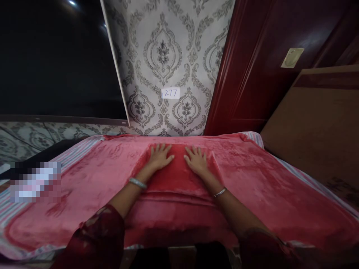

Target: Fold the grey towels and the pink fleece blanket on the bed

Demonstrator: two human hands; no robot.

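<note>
A red plush blanket (252,186) lies spread over a bed, with a raised rectangular fold (179,175) at its middle. My left hand (160,156) rests palm down on the far left part of that fold, fingers stretched out and apart. My right hand (196,160) lies flat beside it on the fold's right part, fingers also spread. The two hands are a short gap apart. Neither hand holds anything. Each wrist wears a bangle.
A striped sheet (256,138) shows under the blanket's edges. Patterned wallpaper with a label reading 277 (170,92) stands behind the bed. A dark screen (56,59) is at the left, a dark red door (252,67) and a brown wooden panel (316,123) at the right.
</note>
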